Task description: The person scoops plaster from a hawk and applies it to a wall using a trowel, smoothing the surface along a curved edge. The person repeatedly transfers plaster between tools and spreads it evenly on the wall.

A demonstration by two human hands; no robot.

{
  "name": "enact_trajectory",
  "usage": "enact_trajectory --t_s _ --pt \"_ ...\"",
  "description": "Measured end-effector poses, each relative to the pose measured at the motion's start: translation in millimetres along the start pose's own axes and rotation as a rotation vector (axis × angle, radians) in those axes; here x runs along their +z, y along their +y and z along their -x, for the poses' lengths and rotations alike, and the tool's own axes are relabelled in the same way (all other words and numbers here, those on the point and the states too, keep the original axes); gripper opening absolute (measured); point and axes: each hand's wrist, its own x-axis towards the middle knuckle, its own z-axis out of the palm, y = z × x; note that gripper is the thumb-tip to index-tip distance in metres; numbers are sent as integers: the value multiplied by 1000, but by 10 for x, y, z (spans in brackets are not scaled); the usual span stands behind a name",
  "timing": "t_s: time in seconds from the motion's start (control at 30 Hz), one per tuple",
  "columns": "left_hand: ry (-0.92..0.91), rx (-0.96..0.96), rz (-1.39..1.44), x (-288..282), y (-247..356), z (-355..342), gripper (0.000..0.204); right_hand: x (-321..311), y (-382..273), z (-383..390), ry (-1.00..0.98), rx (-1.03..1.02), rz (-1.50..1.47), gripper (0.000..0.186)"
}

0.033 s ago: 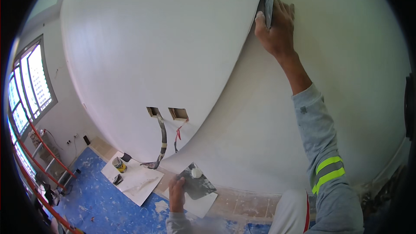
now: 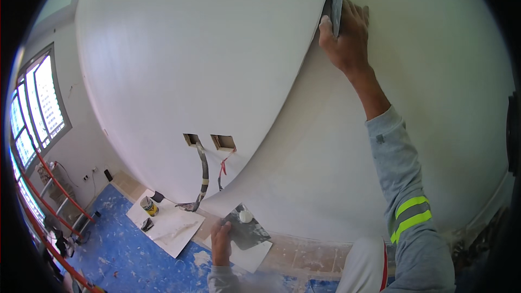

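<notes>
My right hand is raised high and closed around a metal putty knife. The thin blade stands nearly upright along the edge where the white wall panel meets the wall on the right. Thumb and fingers lie on opposite sides of the tool; its upper end runs out of the picture. Low in the middle, my left hand grips a square grey metal plate by its left corner. A small lump of white putty sits near the plate's top corner.
Two box cut-outs in the panel have a taped cable and red wires hanging out. White boards, one bearing a tin, lie on the blue floor covering. An orange ladder and a window are at left.
</notes>
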Motion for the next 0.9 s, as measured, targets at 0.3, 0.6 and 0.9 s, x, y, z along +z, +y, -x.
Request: enact_trajectory --t_s 0.3,0.6,0.9 --pt "4 10 -17 -70 -68 -17 32 -15 -108 200 -55 11 28 51" --pt "11 -32 29 -9 41 12 32 -57 -247 411 -109 42 31 56" --pt "54 -5 -28 43 80 40 25 -45 -377 674 -178 52 5 58"
